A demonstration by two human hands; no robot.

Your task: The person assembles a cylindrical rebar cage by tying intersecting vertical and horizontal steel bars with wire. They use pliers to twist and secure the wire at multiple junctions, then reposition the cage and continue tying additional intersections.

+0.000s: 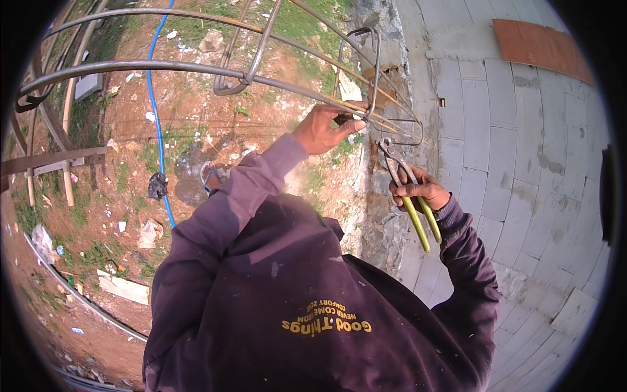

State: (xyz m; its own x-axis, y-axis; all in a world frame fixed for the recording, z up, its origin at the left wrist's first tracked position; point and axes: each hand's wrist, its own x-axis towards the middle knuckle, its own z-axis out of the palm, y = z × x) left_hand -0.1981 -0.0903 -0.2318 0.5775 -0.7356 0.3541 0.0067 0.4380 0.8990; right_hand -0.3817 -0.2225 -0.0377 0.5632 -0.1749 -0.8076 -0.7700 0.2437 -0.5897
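The left hand (321, 129), at frame centre, grips a bundle of thin rods (366, 110) where a rebar stirrup (367, 72) crosses them. The right hand (421, 191), right of centre, is closed around the yellow handles of pincers (403, 183); the pincer jaws point up, just beside a thin wire loop (408, 130) below the stirrup. Curved rebar (163, 66) spans the upper left of the frame. A block wall (522, 163) fills the right side. Far below, at left, lies red soil with scattered debris and a blue hose (155, 111). Purple sleeves and a dark sweatshirt (294, 294) occupy the lower centre.
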